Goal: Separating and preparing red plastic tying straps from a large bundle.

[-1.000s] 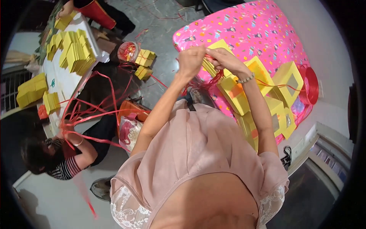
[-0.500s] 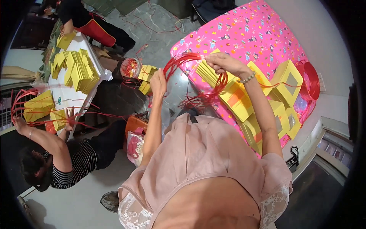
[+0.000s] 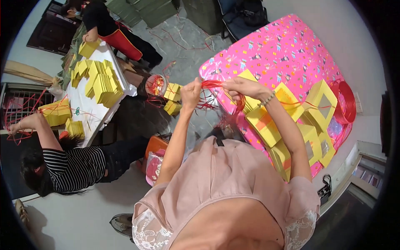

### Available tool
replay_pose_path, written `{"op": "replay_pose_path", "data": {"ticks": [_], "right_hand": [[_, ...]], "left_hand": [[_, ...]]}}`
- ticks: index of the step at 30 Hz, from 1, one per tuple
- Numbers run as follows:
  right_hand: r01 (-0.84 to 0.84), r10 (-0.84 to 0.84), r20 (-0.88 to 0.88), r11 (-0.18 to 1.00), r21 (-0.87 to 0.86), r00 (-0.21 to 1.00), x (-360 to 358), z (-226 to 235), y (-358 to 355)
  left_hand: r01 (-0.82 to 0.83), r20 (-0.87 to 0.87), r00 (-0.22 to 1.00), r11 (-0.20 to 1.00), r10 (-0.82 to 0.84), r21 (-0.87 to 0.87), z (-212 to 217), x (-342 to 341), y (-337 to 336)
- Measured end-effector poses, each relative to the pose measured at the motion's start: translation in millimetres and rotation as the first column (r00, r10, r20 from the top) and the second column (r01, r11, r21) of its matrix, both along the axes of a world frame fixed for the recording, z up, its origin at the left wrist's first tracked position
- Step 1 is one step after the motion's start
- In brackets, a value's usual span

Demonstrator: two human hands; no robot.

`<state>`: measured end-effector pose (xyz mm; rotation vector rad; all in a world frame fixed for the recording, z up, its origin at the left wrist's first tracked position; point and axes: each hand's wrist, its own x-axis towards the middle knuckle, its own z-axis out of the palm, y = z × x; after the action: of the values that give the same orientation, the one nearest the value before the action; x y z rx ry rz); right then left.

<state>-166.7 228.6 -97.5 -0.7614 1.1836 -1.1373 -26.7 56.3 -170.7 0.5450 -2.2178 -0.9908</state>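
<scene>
A bundle of red ribbon strands (image 3: 211, 83) stretches between my two hands, at the near left edge of the pink covered table. My left hand (image 3: 191, 94) is closed around the bundle's left end. Opposite it, my right hand (image 3: 246, 88) pinches the strands, and loose lengths hang below its fingers. One strand runs from the right hand toward a coil of red ribbon (image 3: 346, 102) on the table's right side. Under my right forearm lie yellow cardboard boxes (image 3: 320, 102), some with clear windows.
A white-topped table (image 3: 89, 121) at the left bears stacked yellow cartons (image 3: 104, 85). One person in a striped top (image 3: 85, 168) handles red ribbon there; another, dressed in black (image 3: 104, 25), works behind. A clear tub (image 3: 156, 85) with red and yellow pieces stands between the tables.
My left hand has come closer to my right hand, shortening the ribbon span between them. The striped-top person's arms have shifted among the ribbons. The whole view has moved slightly.
</scene>
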Motion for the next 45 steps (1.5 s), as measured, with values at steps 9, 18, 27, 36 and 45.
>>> {"op": "replay_pose_path", "data": {"ticks": [9, 18, 27, 36, 45], "right_hand": [[0.080, -0.080, 0.099, 0.997, -0.002, 0.992, -18.3, -15.1, 9.9], [-0.073, 0.077, 0.066, 0.995, -0.064, 0.995, 6.0, -9.2, -24.0], [0.005, -0.002, 0.080, 0.999, -0.035, 0.997, -11.5, -11.6, 18.6], [0.031, -0.026, 0.043, 0.992, -0.123, 0.999, -0.7, -25.7, -31.8], [-0.015, 0.020, 0.059, 0.995, -0.098, 0.998, -1.0, -23.0, -20.4]], "left_hand": [[-0.064, 0.381, 0.921, 0.995, 0.087, -0.072, -16.8, 14.3, -47.0], [0.375, 0.161, 0.885, 0.875, -0.436, 0.307, 32.6, -25.0, 10.4], [-0.135, 0.198, 0.970, 0.990, 0.139, -0.031, -22.5, 20.9, -49.9], [0.209, -0.294, 0.914, 0.945, -0.280, -0.251, 42.4, -41.7, -12.5], [0.044, -0.151, 0.987, 0.992, -0.061, -0.115, 5.8, -6.9, -64.5]]}}
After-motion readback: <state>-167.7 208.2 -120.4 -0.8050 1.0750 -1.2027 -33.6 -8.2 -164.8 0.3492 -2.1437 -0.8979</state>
